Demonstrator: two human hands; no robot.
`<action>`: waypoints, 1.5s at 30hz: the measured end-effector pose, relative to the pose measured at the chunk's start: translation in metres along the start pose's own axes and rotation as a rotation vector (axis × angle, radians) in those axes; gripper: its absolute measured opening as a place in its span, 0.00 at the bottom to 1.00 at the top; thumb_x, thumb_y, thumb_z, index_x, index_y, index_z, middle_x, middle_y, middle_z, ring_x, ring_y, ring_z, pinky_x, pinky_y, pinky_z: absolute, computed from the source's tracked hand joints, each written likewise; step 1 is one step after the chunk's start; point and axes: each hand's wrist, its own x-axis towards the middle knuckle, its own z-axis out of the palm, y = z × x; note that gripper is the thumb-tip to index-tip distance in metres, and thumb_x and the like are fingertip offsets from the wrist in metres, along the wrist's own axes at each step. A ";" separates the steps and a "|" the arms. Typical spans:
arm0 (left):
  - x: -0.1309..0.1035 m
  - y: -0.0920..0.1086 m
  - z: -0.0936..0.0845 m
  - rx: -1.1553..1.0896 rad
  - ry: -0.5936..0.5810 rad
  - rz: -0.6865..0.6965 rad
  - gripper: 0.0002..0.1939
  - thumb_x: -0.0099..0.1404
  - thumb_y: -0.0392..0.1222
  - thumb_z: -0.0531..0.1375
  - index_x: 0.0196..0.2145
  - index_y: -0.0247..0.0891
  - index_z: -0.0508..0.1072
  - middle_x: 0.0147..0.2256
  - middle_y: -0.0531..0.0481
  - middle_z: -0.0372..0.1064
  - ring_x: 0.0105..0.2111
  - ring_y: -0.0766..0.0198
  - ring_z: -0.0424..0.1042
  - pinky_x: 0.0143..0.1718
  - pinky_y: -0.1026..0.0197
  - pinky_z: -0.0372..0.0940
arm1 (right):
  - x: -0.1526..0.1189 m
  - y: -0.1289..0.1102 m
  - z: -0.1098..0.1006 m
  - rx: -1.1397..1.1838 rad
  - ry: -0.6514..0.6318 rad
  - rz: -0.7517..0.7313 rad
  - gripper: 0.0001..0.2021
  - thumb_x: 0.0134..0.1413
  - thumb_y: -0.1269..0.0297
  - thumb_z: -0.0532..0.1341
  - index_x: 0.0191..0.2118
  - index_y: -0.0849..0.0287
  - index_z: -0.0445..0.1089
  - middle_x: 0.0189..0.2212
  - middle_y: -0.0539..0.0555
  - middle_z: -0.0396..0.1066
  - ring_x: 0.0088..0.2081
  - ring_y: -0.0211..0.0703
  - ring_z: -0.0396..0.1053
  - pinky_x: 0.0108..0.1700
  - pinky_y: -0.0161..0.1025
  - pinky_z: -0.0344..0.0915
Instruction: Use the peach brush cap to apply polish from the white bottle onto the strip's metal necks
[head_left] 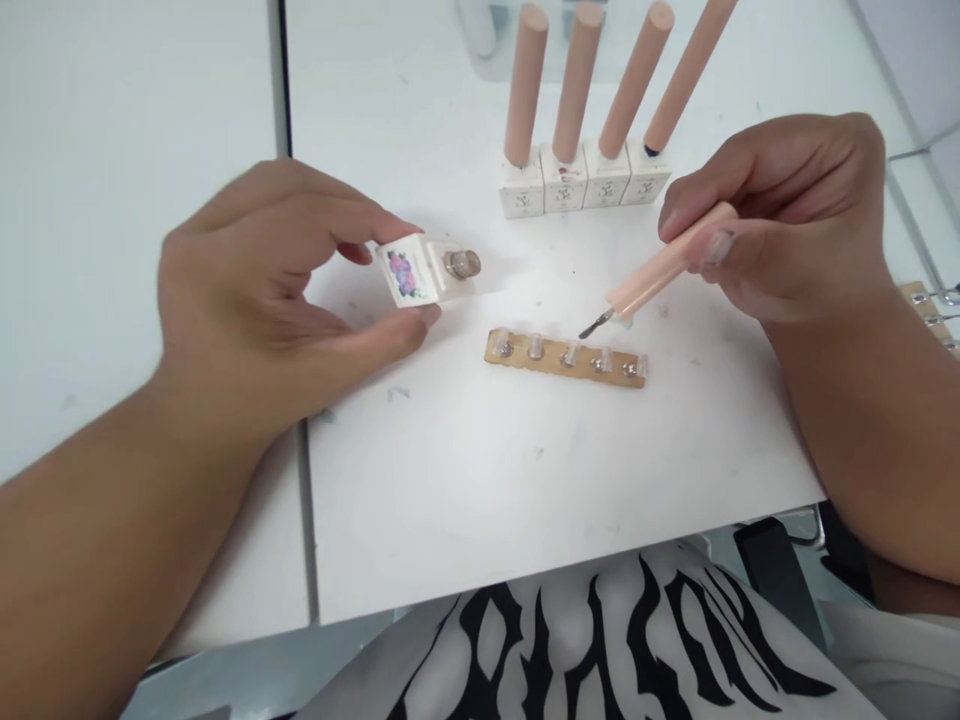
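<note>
Between the thumb and fingers of my left hand point(277, 290) is a white square nail polish bottle point(421, 270) with a flower print. It is tilted, and its uncapped neck points right. My right hand point(787, 210) pinches the long pink handle of a nail polish brush point(667, 258). The dark brush tip points down and left, just above a tan strip point(551, 358). Several small clear nail tips stand along this strip on round metallic mounts. The brush tip looks close to the middle ones; whether it touches cannot be told.
Several white bottles with tall pink caps point(577, 85) stand in a row at the back. Behind them is a clear plastic container point(487, 45). Another tan strip point(930, 315) lies at the right edge. A dark seam point(302, 500) runs between the white tabletops.
</note>
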 end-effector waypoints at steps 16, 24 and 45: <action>0.001 0.012 0.007 -0.124 0.000 -0.005 0.17 0.57 0.37 0.65 0.45 0.49 0.71 0.37 0.51 0.69 0.35 0.60 0.69 0.33 0.53 0.68 | -0.010 -0.017 0.029 0.012 0.264 0.020 0.03 0.49 0.62 0.67 0.31 0.53 0.78 0.20 0.47 0.67 0.20 0.31 0.60 0.20 0.34 0.54; 0.000 0.012 0.008 -0.122 -0.007 -0.016 0.17 0.58 0.37 0.64 0.45 0.50 0.70 0.37 0.52 0.69 0.37 0.60 0.70 0.35 0.55 0.69 | -0.012 -0.018 0.033 -0.045 0.267 0.078 0.01 0.50 0.64 0.67 0.30 0.53 0.77 0.19 0.46 0.65 0.21 0.31 0.59 0.24 0.35 0.56; 0.006 0.016 0.012 0.134 0.034 0.118 0.18 0.57 0.35 0.64 0.44 0.48 0.68 0.35 0.51 0.70 0.30 0.59 0.66 0.29 0.53 0.64 | -0.007 -0.026 0.053 -0.506 0.162 0.090 0.04 0.49 0.66 0.65 0.27 0.59 0.73 0.18 0.45 0.64 0.22 0.30 0.60 0.24 0.32 0.59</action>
